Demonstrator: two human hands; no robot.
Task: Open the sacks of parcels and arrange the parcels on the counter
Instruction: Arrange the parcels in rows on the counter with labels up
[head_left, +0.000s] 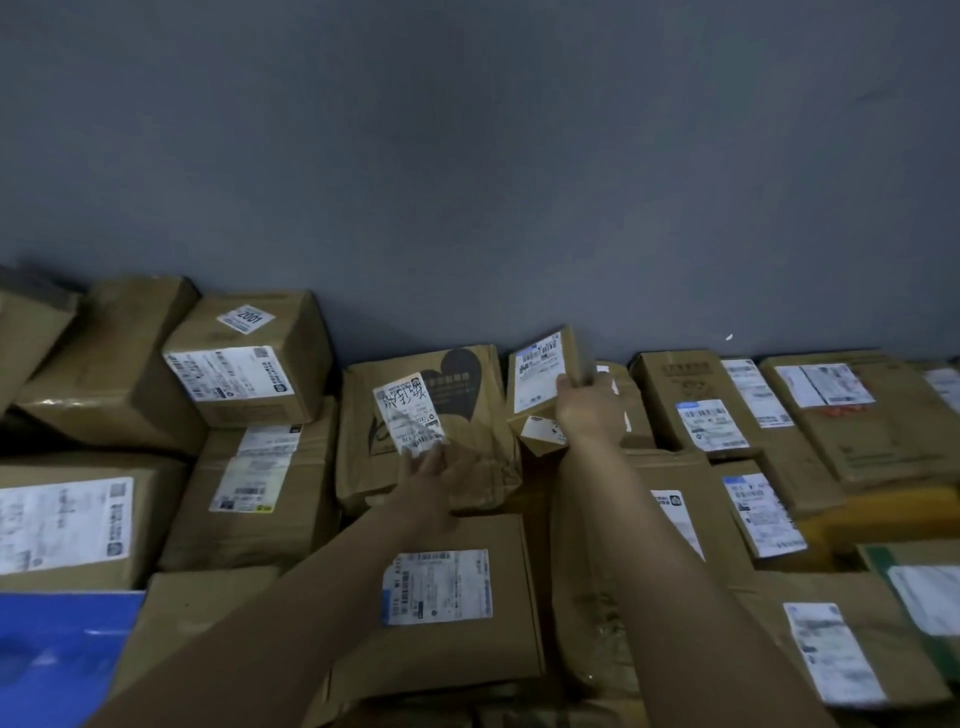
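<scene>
Cardboard parcels with white shipping labels cover the counter against a grey wall. My right hand (589, 402) grips a small brown box (540, 371) by its right side and holds it upright near the wall. Below it sits a smaller box (540, 435). My left hand (434, 475) lies with spread fingers on the lower edge of a crumpled brown paper parcel (457, 395) that bears a dark heart print and a creased label. A flat carton (452, 587) lies under my left forearm. No sack is in view.
Stacked large boxes (249, 358) rise at the left. More labelled cartons (696, 405) line the wall at the right. A blue plastic parcel (57, 649) lies at the lower left. A yellow parcel (878, 519) and a green-edged one (914, 582) sit at the right.
</scene>
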